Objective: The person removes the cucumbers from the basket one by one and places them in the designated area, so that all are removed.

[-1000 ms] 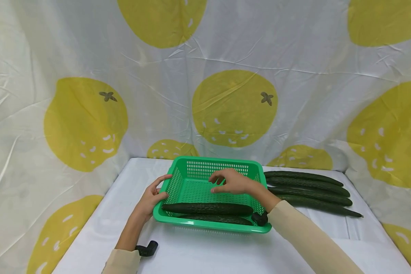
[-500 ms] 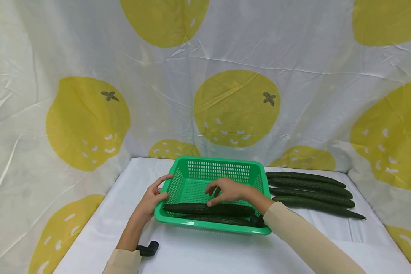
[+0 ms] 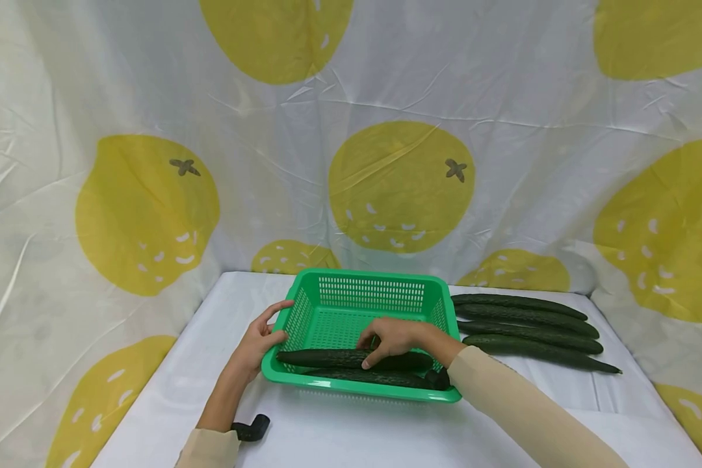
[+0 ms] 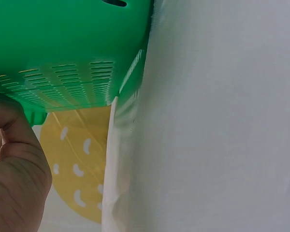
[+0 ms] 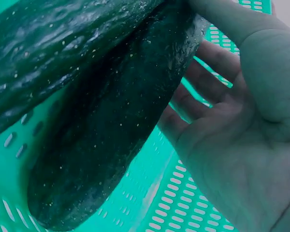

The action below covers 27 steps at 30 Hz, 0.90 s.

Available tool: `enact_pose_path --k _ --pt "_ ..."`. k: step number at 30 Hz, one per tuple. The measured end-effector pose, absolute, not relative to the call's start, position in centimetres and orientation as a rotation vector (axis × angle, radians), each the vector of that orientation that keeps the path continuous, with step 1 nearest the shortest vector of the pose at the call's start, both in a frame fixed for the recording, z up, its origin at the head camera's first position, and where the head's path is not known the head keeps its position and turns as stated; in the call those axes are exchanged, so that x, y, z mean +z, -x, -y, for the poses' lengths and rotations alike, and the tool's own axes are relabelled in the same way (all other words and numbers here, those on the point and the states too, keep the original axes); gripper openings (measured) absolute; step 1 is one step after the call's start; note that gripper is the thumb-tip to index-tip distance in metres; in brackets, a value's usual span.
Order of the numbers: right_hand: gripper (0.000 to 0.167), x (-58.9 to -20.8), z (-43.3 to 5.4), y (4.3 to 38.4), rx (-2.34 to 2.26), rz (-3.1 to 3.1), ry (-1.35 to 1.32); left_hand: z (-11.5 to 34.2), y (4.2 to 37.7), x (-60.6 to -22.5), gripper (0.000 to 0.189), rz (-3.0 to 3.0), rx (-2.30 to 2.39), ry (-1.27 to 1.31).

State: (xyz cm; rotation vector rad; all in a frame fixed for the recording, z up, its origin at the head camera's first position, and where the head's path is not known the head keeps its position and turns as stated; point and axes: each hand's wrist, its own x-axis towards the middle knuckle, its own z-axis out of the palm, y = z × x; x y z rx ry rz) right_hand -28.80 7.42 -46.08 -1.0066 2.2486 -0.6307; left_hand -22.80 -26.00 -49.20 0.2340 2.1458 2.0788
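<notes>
A green plastic basket (image 3: pixel 359 391) with slotted walls stands on the white-covered table, two dark green cucumbers lying lengthwise along its near side. My left hand (image 3: pixel 257 341) holds the basket's left rim, thumb and fingers at the edge; in the left wrist view part of that hand (image 4: pixel 19 164) shows beside the basket wall. Reaching inside, my right hand (image 3: pixel 393 337) grips the farther cucumber (image 3: pixel 322 357), thumb on its near side and fingers behind it. The nearer cucumber (image 3: pixel 365 377) lies alongside, also seen in the right wrist view as the upper-left cucumber (image 5: pixel 53 53).
Several more cucumbers (image 3: pixel 538 333) lie side by side on the table, right of the basket. A white curtain (image 3: pixel 269 182) printed with yellow lemons surrounds the table at the back and sides. A black wrist device (image 3: pixel 251 428) sits at the left wrist.
My right hand has moved down and toward the near side of the basket, from above its floor onto the farther cucumber, and grips it. The left hand has stayed on the rim.
</notes>
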Motion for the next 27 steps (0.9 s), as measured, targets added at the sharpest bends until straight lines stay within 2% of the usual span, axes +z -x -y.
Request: enact_pose_path --k 10,27 --pt "0.042 -46.6 -7.5 28.9 -0.634 -2.255 1.012 26.0 22.8 -49.4 0.069 -2.138 2.081 -0.247" --pt "0.037 -44.9 -8.1 29.1 -0.733 -2.291 1.077 26.0 22.9 -49.5 0.068 -2.122 2.099 -0.253"
